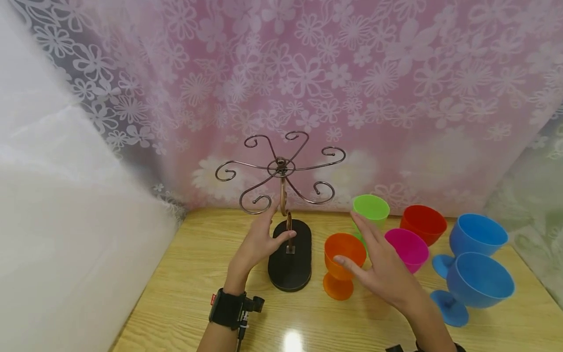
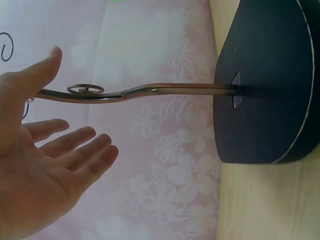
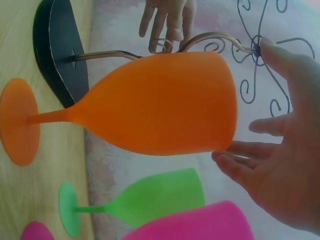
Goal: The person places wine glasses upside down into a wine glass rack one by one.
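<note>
A metal wine glass rack (image 1: 281, 168) with curled arms stands on a black oval base (image 1: 290, 274). Beside its stem is my left hand (image 1: 259, 237), thumb and fingers spread around the stem; in the left wrist view the palm (image 2: 40, 185) faces the stem (image 2: 165, 90) without gripping it. My right hand (image 1: 387, 266) is over the orange goblet (image 1: 345, 249), its thumb and fingers apart near the rim. In the right wrist view the fingers (image 3: 237, 170) are close to the orange goblet's rim; whether they touch it I cannot tell.
To the right stand a green goblet (image 1: 371, 208), a red goblet (image 1: 423, 225), a pink goblet (image 1: 406, 247) and two blue goblets (image 1: 479, 234). A floral curtain (image 1: 281, 88) hangs behind the wooden table (image 1: 184, 293). White sheeting (image 1: 66, 195) is on the left.
</note>
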Available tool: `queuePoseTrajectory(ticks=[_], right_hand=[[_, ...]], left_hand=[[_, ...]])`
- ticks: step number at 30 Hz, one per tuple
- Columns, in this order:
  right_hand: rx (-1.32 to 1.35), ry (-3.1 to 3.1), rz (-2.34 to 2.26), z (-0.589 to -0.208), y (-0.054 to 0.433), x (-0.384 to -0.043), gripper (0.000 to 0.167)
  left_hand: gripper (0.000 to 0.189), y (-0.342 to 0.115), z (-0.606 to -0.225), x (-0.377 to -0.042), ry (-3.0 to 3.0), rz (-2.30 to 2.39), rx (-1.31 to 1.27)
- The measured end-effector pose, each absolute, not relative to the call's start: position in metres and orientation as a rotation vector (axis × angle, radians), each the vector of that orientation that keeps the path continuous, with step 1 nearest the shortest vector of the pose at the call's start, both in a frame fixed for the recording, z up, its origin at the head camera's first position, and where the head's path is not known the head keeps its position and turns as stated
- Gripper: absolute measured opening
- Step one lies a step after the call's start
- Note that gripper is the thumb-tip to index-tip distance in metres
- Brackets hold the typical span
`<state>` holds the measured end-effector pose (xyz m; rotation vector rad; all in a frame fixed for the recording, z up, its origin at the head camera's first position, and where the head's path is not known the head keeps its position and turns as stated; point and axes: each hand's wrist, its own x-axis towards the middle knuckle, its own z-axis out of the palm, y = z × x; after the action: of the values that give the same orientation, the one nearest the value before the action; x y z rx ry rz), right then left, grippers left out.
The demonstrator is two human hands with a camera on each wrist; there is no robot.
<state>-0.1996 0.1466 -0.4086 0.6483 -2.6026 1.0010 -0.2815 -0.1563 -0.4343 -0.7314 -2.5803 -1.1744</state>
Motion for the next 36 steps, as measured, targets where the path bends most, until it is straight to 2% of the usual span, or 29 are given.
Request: queuePoseTrajectory(ticks=[6,17,27,36], right_hand=[[0.621,-2.659,1.047,-0.415,0.143,-0.198,0.104],[0.573,-2.688,1.072,-0.428,0.138,-0.2,0.108],[0.554,-2.679,1.113,-0.435,0.14,-0.2,0.114],[0.604,-2.682,1.088,-0.436,0.144,-0.202,0.107]], left_hand=[[0.083,-0.148,-0.443,-0.282,-2.491,-1.264,-0.704],[0.047,-0.134,-0.461,-0.281,-2.276,-1.476,-0.621],[0.037,-0.115,-0.467,-0.277,-2.142,-1.524,-0.464],[0.025,-0.109,-0.471,-0.278,-2.052,-1.46,-0.356]])
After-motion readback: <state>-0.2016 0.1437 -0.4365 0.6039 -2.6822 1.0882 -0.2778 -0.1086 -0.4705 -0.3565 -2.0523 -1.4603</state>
